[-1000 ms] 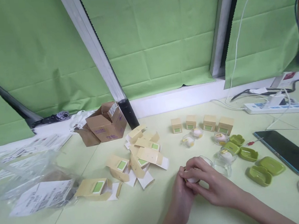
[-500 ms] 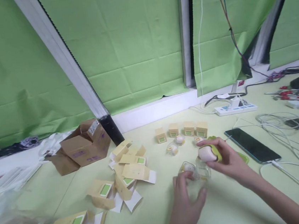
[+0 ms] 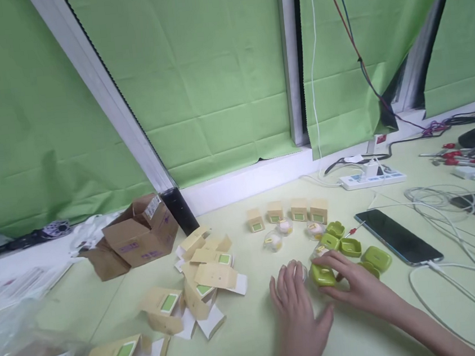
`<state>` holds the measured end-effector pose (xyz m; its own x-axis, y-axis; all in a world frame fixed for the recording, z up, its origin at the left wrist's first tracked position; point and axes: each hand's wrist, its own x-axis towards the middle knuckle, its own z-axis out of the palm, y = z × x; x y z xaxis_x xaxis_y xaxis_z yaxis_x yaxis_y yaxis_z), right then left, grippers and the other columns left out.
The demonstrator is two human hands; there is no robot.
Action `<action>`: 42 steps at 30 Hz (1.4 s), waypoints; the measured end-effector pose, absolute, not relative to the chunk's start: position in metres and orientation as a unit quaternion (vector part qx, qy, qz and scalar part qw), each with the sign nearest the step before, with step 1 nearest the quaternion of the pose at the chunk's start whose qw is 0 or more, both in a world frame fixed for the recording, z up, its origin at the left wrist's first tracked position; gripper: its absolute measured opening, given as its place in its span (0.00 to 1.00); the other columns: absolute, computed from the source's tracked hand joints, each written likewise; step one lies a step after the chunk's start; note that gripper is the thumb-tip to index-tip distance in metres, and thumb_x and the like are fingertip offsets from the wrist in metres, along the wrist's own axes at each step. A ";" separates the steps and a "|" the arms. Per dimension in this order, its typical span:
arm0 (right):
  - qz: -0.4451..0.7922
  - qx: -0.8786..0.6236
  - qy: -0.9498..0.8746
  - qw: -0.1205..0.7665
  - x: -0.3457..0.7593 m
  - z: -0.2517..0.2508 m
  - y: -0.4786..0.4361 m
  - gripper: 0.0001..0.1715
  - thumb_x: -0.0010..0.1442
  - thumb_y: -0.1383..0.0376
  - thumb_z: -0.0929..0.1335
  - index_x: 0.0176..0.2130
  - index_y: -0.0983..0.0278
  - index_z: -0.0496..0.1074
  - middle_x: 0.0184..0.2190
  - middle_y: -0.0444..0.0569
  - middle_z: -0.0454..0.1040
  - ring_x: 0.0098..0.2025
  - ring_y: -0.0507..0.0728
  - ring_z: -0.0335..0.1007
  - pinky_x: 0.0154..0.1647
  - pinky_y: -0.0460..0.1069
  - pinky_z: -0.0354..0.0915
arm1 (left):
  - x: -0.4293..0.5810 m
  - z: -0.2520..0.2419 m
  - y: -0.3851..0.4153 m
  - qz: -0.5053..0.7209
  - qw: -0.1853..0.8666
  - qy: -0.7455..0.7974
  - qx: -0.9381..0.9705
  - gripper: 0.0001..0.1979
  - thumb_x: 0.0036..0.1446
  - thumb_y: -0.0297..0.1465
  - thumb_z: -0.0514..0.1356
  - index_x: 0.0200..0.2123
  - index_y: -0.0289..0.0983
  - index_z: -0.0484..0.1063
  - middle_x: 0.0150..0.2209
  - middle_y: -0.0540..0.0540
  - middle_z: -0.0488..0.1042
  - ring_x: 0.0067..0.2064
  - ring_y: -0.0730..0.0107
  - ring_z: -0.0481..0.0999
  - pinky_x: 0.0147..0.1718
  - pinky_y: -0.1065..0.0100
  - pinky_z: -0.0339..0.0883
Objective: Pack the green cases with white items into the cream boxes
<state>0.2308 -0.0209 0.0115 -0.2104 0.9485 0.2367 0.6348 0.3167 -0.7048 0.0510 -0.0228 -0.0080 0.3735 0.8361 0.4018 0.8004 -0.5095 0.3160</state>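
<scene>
My right hand (image 3: pixel 350 276) pinches a small green plastic case (image 3: pixel 323 275) between thumb and fingers, low over the table. Just to its left, my left hand (image 3: pixel 297 307) has its fingers stretched forward and its thumb apart. A sliver of a clear shell (image 3: pixel 304 273) shows by its fingertips; the rest is hidden. Beyond the hands are small white-and-clear pieces (image 3: pixel 273 241), one of them partly behind my right fingers. Green case parts (image 3: pixel 350 247) lie beyond my right hand, and a green lid (image 3: pixel 377 258) lies to its right.
Small tan boxes (image 3: pixel 299 210) stand in a row at the back. Opened tan cartons (image 3: pixel 216 275) pile up on the left, before a brown cardboard box (image 3: pixel 144 233). On the right lie a phone (image 3: pixel 398 236), white cables (image 3: pixel 450 223), a power strip (image 3: pixel 373 179) and red-handled tools (image 3: pixel 473 156).
My right hand has come down and nearer; the white piece in it no longer shows, only green. My left fingers have straightened over where the clear shells lay. Green parts behind are now uncovered.
</scene>
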 end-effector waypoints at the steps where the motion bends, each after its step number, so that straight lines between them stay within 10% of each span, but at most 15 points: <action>1: 0.240 -0.530 -0.745 0.325 0.232 0.011 -0.021 0.21 0.56 0.59 0.65 0.50 0.56 0.65 0.48 0.50 0.67 0.46 0.59 0.68 0.40 0.51 0.69 | 0.043 -0.005 -0.025 0.271 0.023 0.508 0.817 0.32 0.53 0.39 0.56 0.60 0.39 0.52 0.60 0.41 0.59 0.61 0.50 0.53 0.57 0.47 0.46; 17: 0.204 -0.513 -0.807 0.210 0.251 0.030 -0.011 0.20 0.53 0.58 0.67 0.46 0.57 0.67 0.46 0.49 0.71 0.51 0.63 0.64 0.45 0.53 0.64 | -0.089 0.056 0.058 -0.031 -0.022 0.553 0.832 0.37 0.40 0.25 0.56 0.58 0.35 0.57 0.63 0.38 0.52 0.64 0.46 0.45 0.59 0.44 0.33; 30: 0.165 -0.603 -0.758 0.187 0.249 0.010 -0.031 0.21 0.54 0.53 0.65 0.46 0.57 0.63 0.44 0.51 0.72 0.40 0.62 0.71 0.38 0.54 0.66 | -0.070 0.041 0.013 0.120 -0.036 0.460 0.879 0.22 0.51 0.18 0.47 0.43 0.42 0.70 0.56 0.47 0.65 0.59 0.57 0.58 0.55 0.50 0.52; 42: 0.289 -0.514 -0.786 0.185 0.267 0.014 -0.028 0.25 0.55 0.55 0.67 0.52 0.55 0.64 0.52 0.49 0.70 0.52 0.64 0.66 0.51 0.55 0.63 | -0.017 0.005 -0.017 0.129 0.130 0.776 0.603 0.34 0.59 0.45 0.45 0.61 0.29 0.47 0.40 0.31 0.74 0.39 0.49 0.76 0.31 0.64 0.63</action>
<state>0.2674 -0.0277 0.0139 -0.4026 0.9154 -0.0060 0.7013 0.3042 -0.6447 -0.0169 -0.0165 0.0054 -0.2384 0.9701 -0.0460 0.9032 0.2389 0.3566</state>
